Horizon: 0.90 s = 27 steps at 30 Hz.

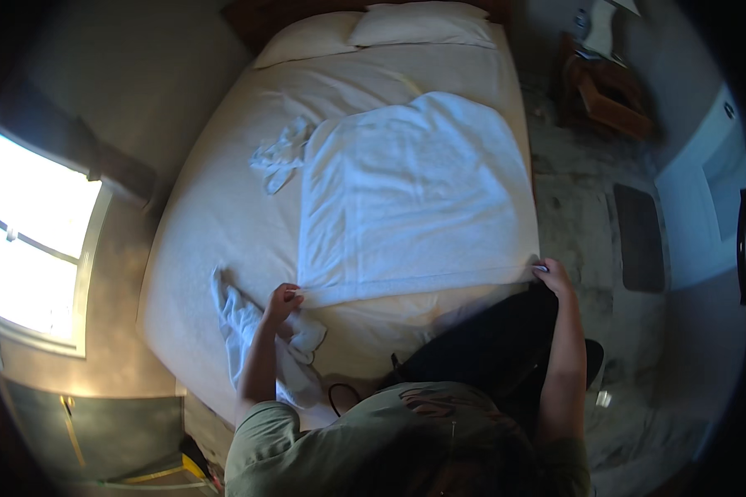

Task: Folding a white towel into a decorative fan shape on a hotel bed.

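A large white towel (416, 199) lies spread over the bed's fitted sheet (224, 186), with wrinkles across its surface. My left hand (284, 302) pinches its near left corner. At the near right corner, beside the mattress edge, my right hand (553, 276) grips the cloth between thumb and fingers. The near edge runs fairly straight between both hands. A crumpled white cloth (283, 155) sits left of the towel's upper part. Another bunched white cloth (242, 332) lies by my left forearm, which partly hides it.
Two pillows (311, 38) (423, 25) rest at the headboard. A wooden nightstand with an open drawer (612, 105) stands at the upper right. A dark mat (639, 239) lies on the floor right of the bed. A bright window (34, 242) is at left.
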{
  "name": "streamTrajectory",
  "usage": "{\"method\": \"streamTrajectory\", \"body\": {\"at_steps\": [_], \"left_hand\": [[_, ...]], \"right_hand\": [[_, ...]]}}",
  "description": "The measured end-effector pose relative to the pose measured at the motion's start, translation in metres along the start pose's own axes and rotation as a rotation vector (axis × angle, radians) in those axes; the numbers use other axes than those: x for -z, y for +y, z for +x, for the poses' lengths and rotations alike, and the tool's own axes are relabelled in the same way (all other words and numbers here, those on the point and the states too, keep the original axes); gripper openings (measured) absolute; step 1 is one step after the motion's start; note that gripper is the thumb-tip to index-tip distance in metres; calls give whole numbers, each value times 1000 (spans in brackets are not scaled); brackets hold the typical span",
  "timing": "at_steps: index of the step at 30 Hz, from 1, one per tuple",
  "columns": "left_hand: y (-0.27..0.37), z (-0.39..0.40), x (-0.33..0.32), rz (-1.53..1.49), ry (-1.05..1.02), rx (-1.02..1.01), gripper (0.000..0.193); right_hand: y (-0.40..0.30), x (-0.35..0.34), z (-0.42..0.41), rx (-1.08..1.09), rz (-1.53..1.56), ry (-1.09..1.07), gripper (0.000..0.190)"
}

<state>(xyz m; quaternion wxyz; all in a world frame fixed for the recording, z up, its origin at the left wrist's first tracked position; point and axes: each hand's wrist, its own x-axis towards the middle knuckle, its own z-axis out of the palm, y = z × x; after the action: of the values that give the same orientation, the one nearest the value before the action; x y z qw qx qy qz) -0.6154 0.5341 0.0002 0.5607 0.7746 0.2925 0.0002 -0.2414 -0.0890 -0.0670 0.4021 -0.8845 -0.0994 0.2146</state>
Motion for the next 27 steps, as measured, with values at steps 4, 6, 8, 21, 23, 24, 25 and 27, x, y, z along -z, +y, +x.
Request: {"method": "streamTrajectory", "body": {"at_steps": [4,6,8,21,23,24,25,27], "left_hand": [[-13,-11,6,-10,79,2,24],[-13,-8,5,7,83,16,24],[-13,-5,0,26,63,22,23],[13,-3,-20,591,277,-217,49],[12,-1,-22,660,304,-293,52],[11,-2,-21,580,291,-247,53],[11,-2,-22,499,277,-202,54],[9,-2,-23,437,293,-254,53]], "right_hand": [[-22,-1,-1,-74,25,-26,25],[-23,3,-3,-154,12,-17,26],[-22,6,-2,-152,18,-16,26],[-10,3,11,-185,73,-67,32],[0,5,15,-192,95,-78,30],[3,5,14,-171,128,-64,28],[5,5,14,-175,126,-54,28],[6,4,14,-115,237,-36,20]]}}
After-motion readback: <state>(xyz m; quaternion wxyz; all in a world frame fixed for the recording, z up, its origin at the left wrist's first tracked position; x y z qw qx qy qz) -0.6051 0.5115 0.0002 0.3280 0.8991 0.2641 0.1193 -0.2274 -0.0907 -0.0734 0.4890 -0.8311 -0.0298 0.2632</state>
